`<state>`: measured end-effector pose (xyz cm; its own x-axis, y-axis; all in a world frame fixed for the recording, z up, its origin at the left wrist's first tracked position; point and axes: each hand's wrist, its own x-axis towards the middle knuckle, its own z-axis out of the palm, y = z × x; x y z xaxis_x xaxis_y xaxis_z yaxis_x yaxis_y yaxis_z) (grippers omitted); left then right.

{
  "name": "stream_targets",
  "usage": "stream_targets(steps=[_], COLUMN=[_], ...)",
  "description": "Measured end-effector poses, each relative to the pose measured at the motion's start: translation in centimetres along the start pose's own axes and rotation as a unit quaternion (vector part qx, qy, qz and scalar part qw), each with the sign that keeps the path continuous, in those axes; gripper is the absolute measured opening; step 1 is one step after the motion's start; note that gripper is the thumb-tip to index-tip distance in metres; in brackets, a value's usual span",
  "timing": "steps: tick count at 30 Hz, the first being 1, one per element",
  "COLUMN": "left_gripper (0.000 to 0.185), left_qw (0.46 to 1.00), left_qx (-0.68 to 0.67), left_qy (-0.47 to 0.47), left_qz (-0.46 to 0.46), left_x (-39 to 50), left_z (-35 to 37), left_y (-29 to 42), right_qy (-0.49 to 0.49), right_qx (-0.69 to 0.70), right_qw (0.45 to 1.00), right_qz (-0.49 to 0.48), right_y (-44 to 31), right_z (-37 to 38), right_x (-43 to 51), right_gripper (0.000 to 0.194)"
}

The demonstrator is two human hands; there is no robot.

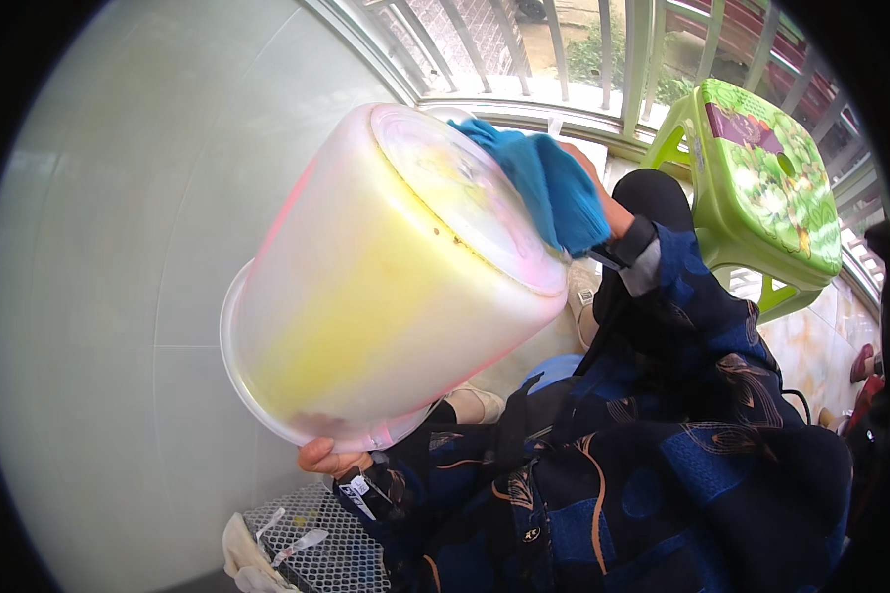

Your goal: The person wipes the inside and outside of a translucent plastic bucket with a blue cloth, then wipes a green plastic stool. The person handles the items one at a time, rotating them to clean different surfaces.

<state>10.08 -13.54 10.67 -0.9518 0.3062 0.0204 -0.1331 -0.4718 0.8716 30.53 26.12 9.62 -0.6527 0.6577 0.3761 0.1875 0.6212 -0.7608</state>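
Note:
A large plastic bucket [371, 282], white with yellow and pink bands, is held tilted on its side, its base facing up and to the right. Small brown spots and a brownish line mark the edge of the base. My left hand [334, 458] grips the bucket's rim at the bottom, with its fingers seen faintly through the plastic. Against the base, at its right edge, is a blue cloth [545, 181] in my right hand [601, 189]; the cloth hides most of the fingers.
A green plastic stool [779, 178] with a printed top stands at the right, beside a barred window [564, 52]. Pale tiled wall [119, 296] fills the left. A metal mesh basket [326, 545] with white cloth is at lower left. At far right a person's shoe [862, 363] shows.

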Motion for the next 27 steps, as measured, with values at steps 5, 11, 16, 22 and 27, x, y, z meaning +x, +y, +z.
stream_targets(steps=[5,11,16,22,27], left_gripper=[0.072,0.073,0.081,0.070,0.043], left_qw=[0.992,0.982,0.976,0.968,0.957], left_qx=[-0.059,0.062,0.117,0.140,0.126], left_qy=[-0.089,-0.178,-0.186,-0.210,-0.259], left_qz=[-0.060,-0.021,0.005,-0.007,-0.027], left_x=[1.5,1.7,-0.8,-1.8,-2.7], left_z=[-1.4,2.8,7.2,7.3,6.7], left_y=[1.1,1.1,1.3,3.1,3.0], right_qy=[-0.057,-0.031,-0.036,0.092,0.219], right_qx=[0.155,0.129,0.065,-0.114,-0.125], right_qw=[0.985,0.977,0.953,0.923,0.965], right_qz=[-0.048,-0.165,-0.294,-0.355,-0.078], right_y=[-3.2,-15.0,-17.7,-15.6,-11.2], right_z=[-1.6,-6.4,1.5,1.7,-3.0], right_x=[-4.9,-4.6,-5.7,-5.3,1.9], right_gripper=[0.029,0.021,0.025,0.029,0.019])
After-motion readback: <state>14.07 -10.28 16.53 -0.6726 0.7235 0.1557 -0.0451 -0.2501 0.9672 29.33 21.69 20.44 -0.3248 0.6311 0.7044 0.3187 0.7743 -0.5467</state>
